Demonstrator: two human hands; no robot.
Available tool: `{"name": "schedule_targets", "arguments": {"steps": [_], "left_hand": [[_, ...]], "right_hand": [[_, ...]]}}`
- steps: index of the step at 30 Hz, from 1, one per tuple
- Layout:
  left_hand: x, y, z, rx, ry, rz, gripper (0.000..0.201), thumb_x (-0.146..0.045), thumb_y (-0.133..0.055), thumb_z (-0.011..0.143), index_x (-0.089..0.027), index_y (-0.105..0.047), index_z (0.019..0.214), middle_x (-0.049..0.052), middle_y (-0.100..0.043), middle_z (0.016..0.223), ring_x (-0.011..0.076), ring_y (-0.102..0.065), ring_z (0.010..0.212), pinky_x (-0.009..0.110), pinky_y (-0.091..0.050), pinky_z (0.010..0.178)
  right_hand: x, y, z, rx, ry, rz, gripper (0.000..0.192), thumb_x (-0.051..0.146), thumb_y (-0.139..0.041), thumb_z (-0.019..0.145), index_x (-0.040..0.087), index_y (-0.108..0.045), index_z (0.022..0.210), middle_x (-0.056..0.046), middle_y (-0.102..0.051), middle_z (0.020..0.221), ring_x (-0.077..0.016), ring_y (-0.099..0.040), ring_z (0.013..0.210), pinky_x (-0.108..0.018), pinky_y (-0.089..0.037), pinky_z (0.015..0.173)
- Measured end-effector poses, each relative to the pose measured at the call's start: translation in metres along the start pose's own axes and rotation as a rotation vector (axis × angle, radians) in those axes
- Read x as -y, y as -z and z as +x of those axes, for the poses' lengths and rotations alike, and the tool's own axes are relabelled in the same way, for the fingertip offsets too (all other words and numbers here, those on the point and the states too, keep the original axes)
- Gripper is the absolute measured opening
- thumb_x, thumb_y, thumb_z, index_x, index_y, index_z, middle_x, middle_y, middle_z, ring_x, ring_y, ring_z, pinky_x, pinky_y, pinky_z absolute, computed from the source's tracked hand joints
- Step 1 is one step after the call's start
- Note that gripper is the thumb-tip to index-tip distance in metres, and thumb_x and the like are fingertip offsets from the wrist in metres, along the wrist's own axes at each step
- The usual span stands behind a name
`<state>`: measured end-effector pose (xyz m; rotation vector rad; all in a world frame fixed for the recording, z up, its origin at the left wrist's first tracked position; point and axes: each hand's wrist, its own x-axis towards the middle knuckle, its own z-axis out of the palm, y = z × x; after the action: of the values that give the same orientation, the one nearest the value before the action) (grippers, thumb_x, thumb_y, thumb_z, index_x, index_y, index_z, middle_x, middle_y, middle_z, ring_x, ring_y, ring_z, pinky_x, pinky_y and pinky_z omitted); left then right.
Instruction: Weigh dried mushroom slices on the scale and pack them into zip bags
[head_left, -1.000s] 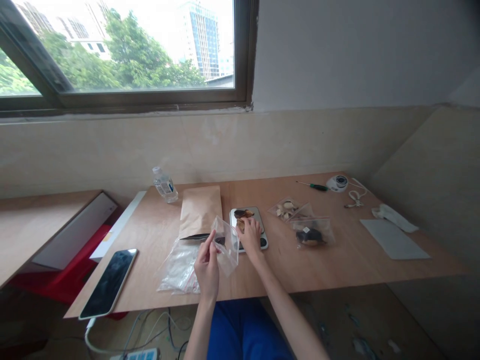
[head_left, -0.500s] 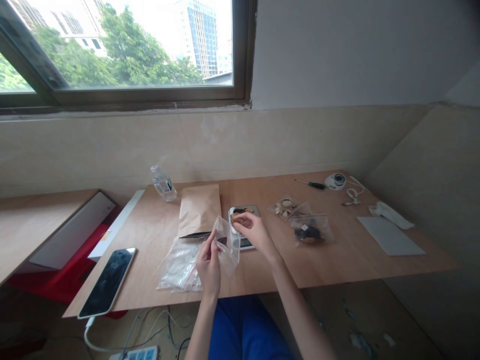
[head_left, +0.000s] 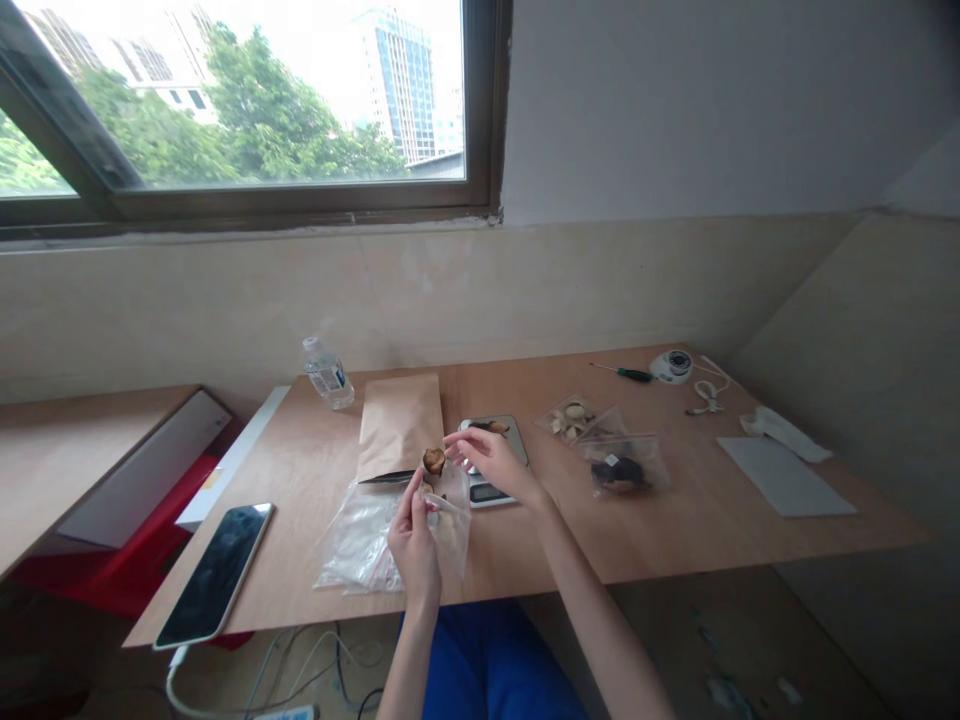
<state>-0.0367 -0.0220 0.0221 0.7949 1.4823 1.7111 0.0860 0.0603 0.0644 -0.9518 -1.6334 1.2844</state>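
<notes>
My left hand [head_left: 415, 535] pinches the edge of a clear zip bag [head_left: 454, 515], its mouth facing up. Pieces of something brown show through the plastic near the top. With its fingertips my right hand [head_left: 487, 460] grips a curled, dried brown slice [head_left: 433, 460] over the bag's mouth. Behind the right hand is a small digital scale [head_left: 489, 494], partly covered by that hand. Another dark and brown dried piece [head_left: 491, 427] lies on its pan.
A brown paper pouch [head_left: 401, 420] and clear plastic bags [head_left: 349, 545] lie left of my hands. Filled bags, one with pale pieces [head_left: 574, 415] and one with dark pieces [head_left: 619, 472], rest at right. A bottle [head_left: 328, 375], phone [head_left: 216, 575], screwdriver [head_left: 634, 375] and camera [head_left: 671, 367] surround them.
My right hand has moved left from the scale pan to the bag's mouth, carrying a dried brown slice. The bag in my left hand has tipped more upright.
</notes>
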Motion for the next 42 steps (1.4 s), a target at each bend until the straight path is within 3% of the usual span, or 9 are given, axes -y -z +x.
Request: {"name": "schedule_targets", "arguments": {"steps": [8,12,17,22,25,29,35,38,42], "left_hand": [[0.008,0.002,0.003,-0.025,-0.033,0.024,0.048,-0.047,-0.055,0.078,-0.018,-0.061,0.116,0.003,-0.066,0.079,0.0128,-0.058,0.071,0.024,-0.045,0.067],[0.009,0.004,0.001,-0.025,-0.051,0.027,0.047,-0.047,-0.054,0.078,-0.019,-0.062,0.115,0.003,-0.067,0.079,0.0141,-0.059,0.073,0.024,-0.046,0.067],[0.009,0.008,0.001,0.004,-0.040,0.052,0.048,-0.048,-0.053,0.079,-0.020,-0.060,0.117,0.002,-0.066,0.074,0.0135,-0.059,0.068,0.024,-0.046,0.063],[0.009,0.010,0.002,0.003,-0.049,0.064,0.047,-0.047,-0.052,0.080,-0.021,-0.059,0.118,0.003,-0.068,0.083,0.0153,-0.061,0.076,0.026,-0.046,0.069],[0.008,0.009,0.001,0.000,-0.064,0.075,0.046,-0.047,-0.052,0.080,-0.020,-0.061,0.116,0.004,-0.069,0.086,0.0164,-0.061,0.079,0.027,-0.047,0.072],[0.006,0.006,0.000,0.016,-0.098,0.105,0.045,-0.047,-0.051,0.081,-0.019,-0.062,0.114,0.006,-0.069,0.094,0.0189,-0.061,0.087,0.029,-0.046,0.078],[0.004,0.002,-0.002,0.031,-0.084,0.091,0.046,-0.048,-0.051,0.081,-0.020,-0.060,0.116,0.006,-0.068,0.093,0.0170,-0.061,0.083,0.027,-0.046,0.075],[0.004,0.002,-0.002,0.016,-0.039,0.056,0.049,-0.049,-0.053,0.079,-0.019,-0.060,0.118,0.002,-0.066,0.076,0.0132,-0.058,0.067,0.024,-0.045,0.065],[0.005,0.005,-0.002,-0.001,-0.010,0.011,0.051,-0.049,-0.055,0.077,-0.018,-0.059,0.118,-0.001,-0.060,0.064,0.0098,-0.051,0.057,0.021,-0.042,0.056]], "right_hand": [[-0.018,0.002,0.004,-0.010,0.097,-0.132,0.027,0.027,-0.041,0.088,0.019,-0.063,0.099,-0.004,-0.069,0.092,-0.0146,-0.063,0.086,-0.027,-0.048,0.074],[-0.048,0.011,0.020,-0.250,0.119,-0.509,0.027,0.021,-0.043,0.085,0.017,-0.061,0.104,-0.008,-0.063,0.110,-0.0188,-0.055,0.104,-0.034,-0.041,0.089],[-0.082,0.017,0.037,-0.210,0.027,-0.906,0.034,0.017,-0.055,0.078,0.015,-0.058,0.111,-0.015,-0.057,0.120,-0.0272,-0.046,0.115,-0.044,-0.031,0.098],[-0.084,0.016,0.035,-0.229,0.017,-0.878,0.021,0.015,-0.049,0.083,0.017,-0.065,0.096,-0.014,-0.065,0.102,-0.0265,-0.055,0.102,-0.043,-0.035,0.091],[-0.070,0.015,0.027,-0.236,0.012,-0.817,0.022,0.021,-0.046,0.086,0.017,-0.064,0.096,-0.010,-0.068,0.093,-0.0211,-0.061,0.087,-0.034,-0.044,0.080],[-0.034,0.007,0.012,-0.311,0.023,-0.438,0.030,0.035,-0.046,0.087,0.016,-0.064,0.100,-0.005,-0.069,0.085,-0.0152,-0.063,0.073,-0.025,-0.048,0.067],[-0.005,-0.001,0.004,-0.079,0.000,0.012,0.042,0.045,-0.048,0.085,0.017,-0.055,0.116,-0.007,-0.068,0.091,-0.0144,-0.065,0.070,-0.026,-0.053,0.062],[-0.027,0.013,0.013,-0.231,-0.002,-0.166,0.037,0.040,-0.039,0.090,0.016,-0.055,0.112,-0.008,-0.067,0.097,-0.0140,-0.065,0.074,-0.028,-0.053,0.067],[-0.069,0.038,0.024,-0.445,0.011,-0.590,0.029,0.023,-0.042,0.086,0.012,-0.059,0.108,-0.014,-0.061,0.109,-0.0203,-0.057,0.102,-0.038,-0.043,0.091]]}}
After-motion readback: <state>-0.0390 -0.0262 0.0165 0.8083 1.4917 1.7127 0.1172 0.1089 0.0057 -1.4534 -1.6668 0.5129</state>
